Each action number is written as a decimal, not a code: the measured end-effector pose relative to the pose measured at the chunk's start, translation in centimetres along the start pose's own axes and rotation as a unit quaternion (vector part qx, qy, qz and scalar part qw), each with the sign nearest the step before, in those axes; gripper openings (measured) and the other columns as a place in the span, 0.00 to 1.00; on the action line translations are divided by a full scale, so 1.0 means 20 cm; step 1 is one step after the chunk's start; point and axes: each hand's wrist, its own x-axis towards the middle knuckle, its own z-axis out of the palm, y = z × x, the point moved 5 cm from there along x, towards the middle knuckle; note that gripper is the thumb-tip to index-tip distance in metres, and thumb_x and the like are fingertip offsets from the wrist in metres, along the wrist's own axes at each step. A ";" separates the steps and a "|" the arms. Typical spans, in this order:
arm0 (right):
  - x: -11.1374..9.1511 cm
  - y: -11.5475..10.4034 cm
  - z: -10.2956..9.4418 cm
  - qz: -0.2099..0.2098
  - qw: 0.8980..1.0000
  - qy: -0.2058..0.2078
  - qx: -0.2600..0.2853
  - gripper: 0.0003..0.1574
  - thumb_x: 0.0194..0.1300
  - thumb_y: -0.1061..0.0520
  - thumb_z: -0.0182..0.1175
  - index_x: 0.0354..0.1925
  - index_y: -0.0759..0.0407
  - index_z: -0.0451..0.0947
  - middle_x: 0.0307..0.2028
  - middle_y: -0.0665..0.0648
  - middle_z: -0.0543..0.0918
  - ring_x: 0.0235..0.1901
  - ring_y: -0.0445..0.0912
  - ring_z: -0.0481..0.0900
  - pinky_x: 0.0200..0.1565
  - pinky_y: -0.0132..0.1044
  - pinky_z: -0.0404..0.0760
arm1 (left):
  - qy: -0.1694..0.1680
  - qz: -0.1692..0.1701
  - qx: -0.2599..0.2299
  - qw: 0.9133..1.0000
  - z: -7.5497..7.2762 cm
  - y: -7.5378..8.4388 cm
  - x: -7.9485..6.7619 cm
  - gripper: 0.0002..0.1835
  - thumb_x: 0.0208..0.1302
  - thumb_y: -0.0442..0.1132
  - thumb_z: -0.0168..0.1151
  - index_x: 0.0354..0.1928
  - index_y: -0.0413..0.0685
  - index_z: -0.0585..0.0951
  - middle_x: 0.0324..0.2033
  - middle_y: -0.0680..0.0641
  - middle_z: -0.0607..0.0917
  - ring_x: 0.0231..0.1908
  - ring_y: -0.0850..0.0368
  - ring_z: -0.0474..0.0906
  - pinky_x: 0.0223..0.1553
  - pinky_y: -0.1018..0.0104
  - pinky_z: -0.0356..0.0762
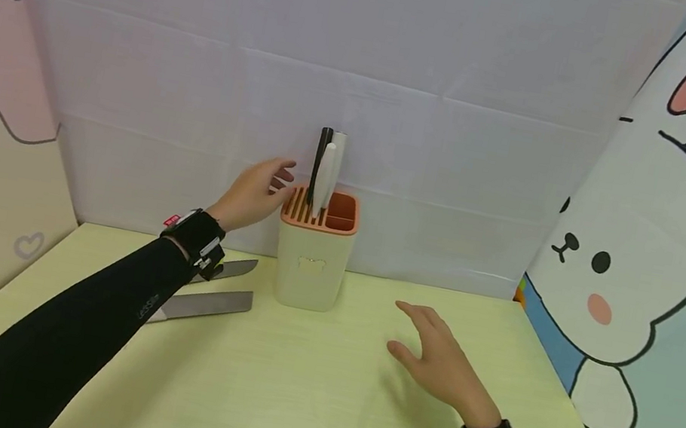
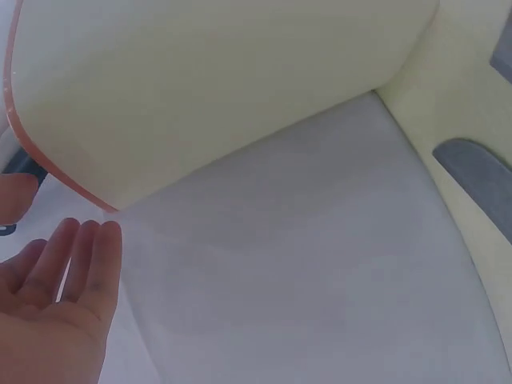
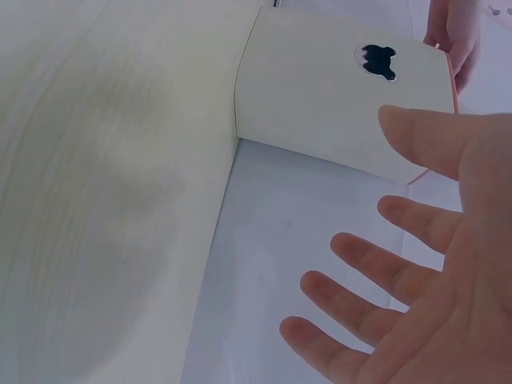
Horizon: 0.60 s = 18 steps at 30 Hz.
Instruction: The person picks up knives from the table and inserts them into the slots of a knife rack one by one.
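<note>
A cream knife holder with an orange slotted top stands at the back of the table. Upright in its slots are a black-handled knife and two with white handles. My left hand is beside the holder's upper left edge, its fingers relaxed and nothing in them. In the left wrist view its fingertips are right by the orange rim. My right hand hovers over the table to the right of the holder, fingers spread and holding nothing.
Two knives lie on the table left of the holder: a broad blade in front and a narrower blade behind, their handles hidden under my left arm. A white cloth wall stands behind, with printed cartoon panels at both sides.
</note>
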 end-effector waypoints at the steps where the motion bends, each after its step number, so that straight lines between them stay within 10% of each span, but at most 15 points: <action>1: 0.00 0.00 0.00 0.000 1.000 0.000 0.001 0.40 0.66 0.46 0.62 0.70 0.49 0.57 0.61 0.55 0.67 0.60 0.52 0.65 0.56 0.54 0.70 | -0.001 0.002 0.008 1.000 0.00 -0.01 -0.02 0.27 0.70 0.39 0.56 0.67 0.41 0.64 0.51 0.42 0.76 0.47 0.52 0.75 0.49 0.57 0.75; 18: 0.01 -0.03 0.05 0.015 0.999 -0.026 0.013 0.40 0.64 0.46 0.64 0.69 0.46 0.59 0.61 0.52 0.67 0.61 0.48 0.64 0.56 0.52 0.71 | -0.050 0.028 0.103 0.993 -0.02 -0.11 -0.48 0.27 0.67 0.44 0.60 0.67 0.51 0.66 0.52 0.46 0.76 0.48 0.50 0.75 0.47 0.53 0.75</action>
